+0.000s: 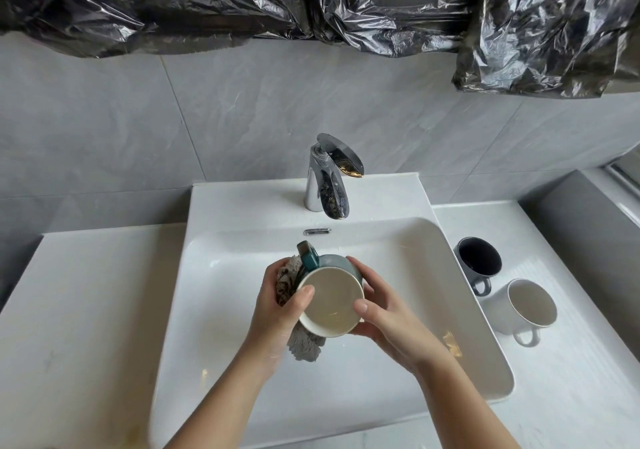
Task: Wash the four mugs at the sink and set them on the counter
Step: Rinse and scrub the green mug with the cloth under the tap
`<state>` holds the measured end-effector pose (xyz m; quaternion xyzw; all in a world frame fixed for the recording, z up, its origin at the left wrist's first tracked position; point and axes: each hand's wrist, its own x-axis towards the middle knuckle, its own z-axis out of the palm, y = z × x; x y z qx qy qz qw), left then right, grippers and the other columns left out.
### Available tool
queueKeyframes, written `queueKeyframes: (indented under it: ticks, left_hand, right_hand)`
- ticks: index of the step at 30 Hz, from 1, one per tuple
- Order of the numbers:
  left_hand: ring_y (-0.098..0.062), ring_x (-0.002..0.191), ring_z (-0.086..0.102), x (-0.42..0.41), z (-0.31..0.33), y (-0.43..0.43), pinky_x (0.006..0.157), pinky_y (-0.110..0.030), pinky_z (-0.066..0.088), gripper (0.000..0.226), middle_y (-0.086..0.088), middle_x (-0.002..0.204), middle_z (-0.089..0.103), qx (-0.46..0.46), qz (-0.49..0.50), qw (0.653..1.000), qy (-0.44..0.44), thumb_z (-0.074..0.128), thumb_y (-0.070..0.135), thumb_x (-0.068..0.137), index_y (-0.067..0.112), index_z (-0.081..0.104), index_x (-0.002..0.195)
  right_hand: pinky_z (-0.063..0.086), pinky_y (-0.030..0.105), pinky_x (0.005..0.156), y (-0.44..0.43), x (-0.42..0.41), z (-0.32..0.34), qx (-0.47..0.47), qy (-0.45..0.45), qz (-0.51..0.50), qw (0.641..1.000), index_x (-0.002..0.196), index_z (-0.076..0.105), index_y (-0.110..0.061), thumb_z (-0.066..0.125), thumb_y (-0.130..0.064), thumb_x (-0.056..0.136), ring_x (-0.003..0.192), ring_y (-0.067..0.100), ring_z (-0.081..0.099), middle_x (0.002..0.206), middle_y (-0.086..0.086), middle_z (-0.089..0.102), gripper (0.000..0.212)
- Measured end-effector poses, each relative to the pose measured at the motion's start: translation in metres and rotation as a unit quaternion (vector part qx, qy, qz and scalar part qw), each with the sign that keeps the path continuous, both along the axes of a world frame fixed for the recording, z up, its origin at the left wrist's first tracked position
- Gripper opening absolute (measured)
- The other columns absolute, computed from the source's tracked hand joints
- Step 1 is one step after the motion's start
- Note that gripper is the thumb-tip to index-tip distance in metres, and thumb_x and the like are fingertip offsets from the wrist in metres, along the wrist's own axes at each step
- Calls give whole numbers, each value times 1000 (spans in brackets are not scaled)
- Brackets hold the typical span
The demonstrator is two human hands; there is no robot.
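Flanking the sink, the counter carries a white mug and a dark mug right of the basin. Over basin centre, left hand and right hand curl round a teal mug between them, its mouth tilted toward the near edge, handle far-left. A grey cloth lies under the left palm.

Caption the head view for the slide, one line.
Left hand, with cloth, and right hand hold teal mug over sink; dark mug and white mug on counter.
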<state>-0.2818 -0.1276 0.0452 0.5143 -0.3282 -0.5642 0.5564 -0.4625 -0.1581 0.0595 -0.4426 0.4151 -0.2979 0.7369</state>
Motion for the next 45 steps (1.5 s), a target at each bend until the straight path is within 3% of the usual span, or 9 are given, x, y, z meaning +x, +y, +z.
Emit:
queueKeyframes:
  ticks: [3, 8, 13, 16, 25, 31, 37, 41, 45]
  left_hand:
    - [-34, 106, 62, 0, 4, -1, 84, -61, 50, 63, -1, 113, 65, -15, 2, 999, -29, 73, 59, 64, 32, 54, 117]
    - [-10, 83, 65, 6, 17, -3, 70, -19, 50, 33, 7, 111, 67, -74, 19, 993, -93, 44, 28, 89, 25, 60, 118]
    - [-18, 62, 63, 22, 31, -15, 60, -37, 50, 27, 5, 99, 69, -41, -6, 992, -118, 61, 17, 89, 32, 49, 108]
    - [-13, 75, 66, 23, 34, -21, 73, -37, 52, 21, 5, 92, 71, -31, -13, 985, -172, 66, 11, 90, 29, 63, 100]
    - [-15, 47, 57, 11, 50, -23, 41, -24, 46, 18, -2, 63, 67, -24, 6, 994, -108, 66, -3, 86, 14, 69, 89]
    - [-4, 88, 64, 12, 43, -12, 75, -8, 46, 24, 6, 98, 69, -84, 127, 952, -264, 67, 10, 86, 30, 62, 97]
    - [-10, 112, 58, 6, 45, -23, 95, -18, 43, 34, 12, 116, 61, -278, -14, 865, -417, 49, 15, 90, 17, 68, 118]
    - [-8, 106, 63, 13, 50, -32, 86, -24, 50, 38, 17, 110, 67, -115, -69, 940, -312, 46, 3, 93, 30, 72, 103]
    - [-18, 88, 69, 9, 56, -38, 78, -27, 55, 34, -2, 92, 75, 47, -116, 991, -43, 43, -2, 96, 14, 73, 95]
  right_hand:
    - [55, 43, 82, -2, 1, 0, -30, -7, -15, 999, 144, 43, -20, 91, -55, 53, 114, 33, 62, 132, 13, 59, 109]
    - [56, 31, 73, -8, -2, 9, -85, 41, -39, 995, 138, 48, -25, 88, -43, 54, 99, 18, 66, 125, 8, 62, 94]
    - [53, 29, 76, -6, -11, 14, -131, 51, -25, 990, 138, 48, -25, 87, -42, 57, 101, 15, 63, 126, 8, 61, 92]
    - [53, 30, 77, -6, -13, 18, -132, 43, -14, 990, 139, 47, -23, 90, -56, 53, 103, 16, 63, 128, 9, 60, 102]
    - [54, 31, 79, -4, -21, 20, -126, 30, -27, 991, 140, 47, -21, 90, -56, 52, 108, 18, 62, 130, 10, 60, 104]
    - [54, 30, 74, -6, -30, 11, -119, 48, -72, 989, 135, 51, -27, 83, -41, 59, 103, 18, 64, 121, 3, 65, 84]
    - [53, 28, 73, -2, -27, 6, -153, 94, -29, 983, 131, 52, -31, 80, -36, 59, 103, 17, 62, 123, -1, 62, 78]
    - [57, 36, 76, 4, -29, 2, -155, 96, 9, 983, 133, 51, -33, 83, -33, 59, 112, 24, 59, 125, -6, 61, 80]
    - [52, 39, 86, 9, -31, -1, -104, 39, 15, 994, 138, 50, -24, 89, -53, 57, 112, 23, 61, 129, 5, 61, 94]
